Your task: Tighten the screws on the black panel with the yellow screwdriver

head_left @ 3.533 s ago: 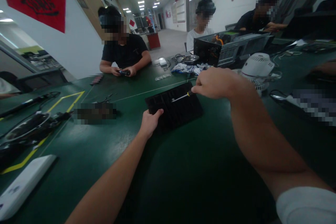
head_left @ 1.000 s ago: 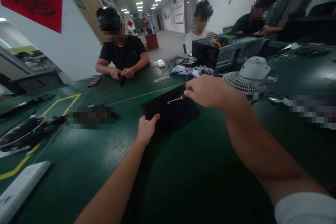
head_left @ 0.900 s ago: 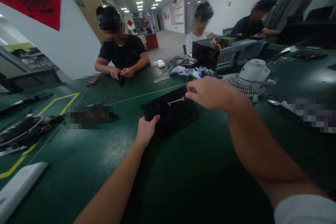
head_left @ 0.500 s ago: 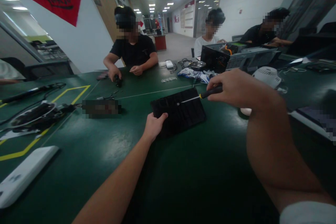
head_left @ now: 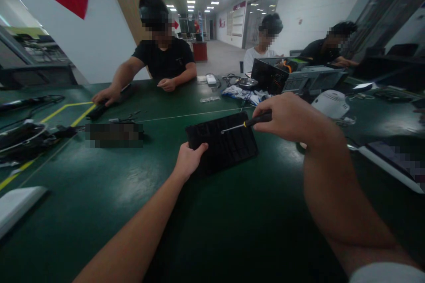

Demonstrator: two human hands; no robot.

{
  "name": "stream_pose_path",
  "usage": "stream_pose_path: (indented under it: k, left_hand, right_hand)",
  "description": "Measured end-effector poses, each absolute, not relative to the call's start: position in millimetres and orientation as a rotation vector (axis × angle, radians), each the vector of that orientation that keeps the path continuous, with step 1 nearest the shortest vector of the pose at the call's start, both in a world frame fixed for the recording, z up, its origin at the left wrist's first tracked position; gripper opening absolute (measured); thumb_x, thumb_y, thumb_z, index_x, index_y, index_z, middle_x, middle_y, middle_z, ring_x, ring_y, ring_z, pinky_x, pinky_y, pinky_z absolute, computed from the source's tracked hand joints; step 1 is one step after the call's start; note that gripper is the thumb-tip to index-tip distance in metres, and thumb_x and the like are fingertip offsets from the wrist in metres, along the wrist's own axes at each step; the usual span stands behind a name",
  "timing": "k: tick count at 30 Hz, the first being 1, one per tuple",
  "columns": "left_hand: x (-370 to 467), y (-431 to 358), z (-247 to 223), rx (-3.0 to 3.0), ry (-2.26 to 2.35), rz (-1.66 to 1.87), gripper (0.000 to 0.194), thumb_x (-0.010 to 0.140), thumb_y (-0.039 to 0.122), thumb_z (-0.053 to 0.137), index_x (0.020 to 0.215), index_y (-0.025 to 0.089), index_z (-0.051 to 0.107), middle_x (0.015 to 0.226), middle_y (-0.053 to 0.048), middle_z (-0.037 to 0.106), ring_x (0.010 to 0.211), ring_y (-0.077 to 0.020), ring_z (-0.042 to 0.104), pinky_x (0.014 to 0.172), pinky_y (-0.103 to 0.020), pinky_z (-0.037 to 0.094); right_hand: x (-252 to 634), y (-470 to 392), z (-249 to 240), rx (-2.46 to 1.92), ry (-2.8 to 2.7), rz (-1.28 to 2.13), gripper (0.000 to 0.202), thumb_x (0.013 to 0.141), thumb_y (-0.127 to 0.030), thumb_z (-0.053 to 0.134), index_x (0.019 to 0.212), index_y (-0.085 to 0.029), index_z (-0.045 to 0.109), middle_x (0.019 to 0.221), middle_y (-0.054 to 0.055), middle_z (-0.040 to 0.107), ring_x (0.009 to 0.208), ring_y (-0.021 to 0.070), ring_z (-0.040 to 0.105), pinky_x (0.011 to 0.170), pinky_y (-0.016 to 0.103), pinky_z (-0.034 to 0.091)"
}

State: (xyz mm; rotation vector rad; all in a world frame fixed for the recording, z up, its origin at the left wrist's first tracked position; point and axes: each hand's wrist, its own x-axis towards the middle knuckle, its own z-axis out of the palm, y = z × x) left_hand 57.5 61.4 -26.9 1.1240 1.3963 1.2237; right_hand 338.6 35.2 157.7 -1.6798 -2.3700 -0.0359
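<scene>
Gripping a black ribbed panel [head_left: 232, 143] by its left edge over the green bench [head_left: 212, 230], contact between the two unconfirmed, the left hand [head_left: 191, 158] faces the right hand [head_left: 285, 118], which holds a black-handled screwdriver [head_left: 247, 124], tip at the panel's face.

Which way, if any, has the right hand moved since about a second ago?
Yes: the right hand has shifted rightward in the picture, judged against the metal bowl; more of the screwdriver now shows.

Blk panel [head_left: 229, 146], blk-handled screwdriver [head_left: 255, 120] w/ yel. band [head_left: 245, 124]; grn tabletop [head_left: 212, 216] w/ yel. tape [head_left: 83, 115].
</scene>
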Motion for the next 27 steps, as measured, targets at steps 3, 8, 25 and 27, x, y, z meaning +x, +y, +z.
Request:
stream_pose_path:
  k: [3, 8, 25, 27]
  left_hand:
    - [58.1, 62.0, -26.3, 1.110, 1.386, 1.228, 0.033, 0.073, 0.037, 0.092, 0.094, 0.016, 0.078, 0.097, -0.014, 0.083, 0.087, -0.0306, 0.080, 0.082, -0.042, 0.064]
    - [57.7, 72.8, -17.8, 1.122, 1.371, 1.207, 0.031, 0.072, 0.036, 0.092, 0.092, 0.017, 0.078, 0.098, -0.013, 0.084, 0.090, -0.0308, 0.081, 0.080, -0.041, 0.065]
    - [50.5, 86.3, -22.6, 1.132, 1.493, 1.241, 0.043, 0.067, 0.045, 0.093, 0.092, 0.016, 0.075, 0.094, -0.012, 0.083, 0.086, -0.0306, 0.080, 0.076, -0.040, 0.064]
    - [51.4, 87.0, -24.5, 1.147, 1.502, 1.238, 0.043, 0.068, 0.046, 0.092, 0.093, 0.015, 0.076, 0.094, -0.012, 0.083, 0.087, -0.0304, 0.079, 0.076, -0.039, 0.063]
  right_hand:
    - [335.5, 34.2, 156.6, -1.705, -2.360, -0.040, 0.025, 0.087, -0.031, 0.074, 0.105, -0.022, 0.088, 0.104, 0.010, 0.084, 0.098, 0.0295, 0.077, 0.091, 0.043, 0.056]
    - [330.8, 39.2, 159.0, -1.759, -2.335, -0.053, 0.027, 0.087, -0.030, 0.073, 0.108, -0.022, 0.089, 0.106, 0.011, 0.085, 0.101, 0.0306, 0.078, 0.092, 0.044, 0.056]
    - [342.3, 56.0, 157.5, -1.704, -2.321, -0.077, 0.025, 0.089, -0.035, 0.072, 0.101, -0.025, 0.090, 0.099, 0.009, 0.085, 0.091, 0.0287, 0.076, 0.080, 0.040, 0.055]
    - [347.6, 54.7, 158.8, -1.663, -2.266, -0.123, 0.025, 0.090, -0.038, 0.072, 0.102, -0.025, 0.089, 0.099, 0.008, 0.085, 0.091, 0.0300, 0.076, 0.084, 0.043, 0.056]
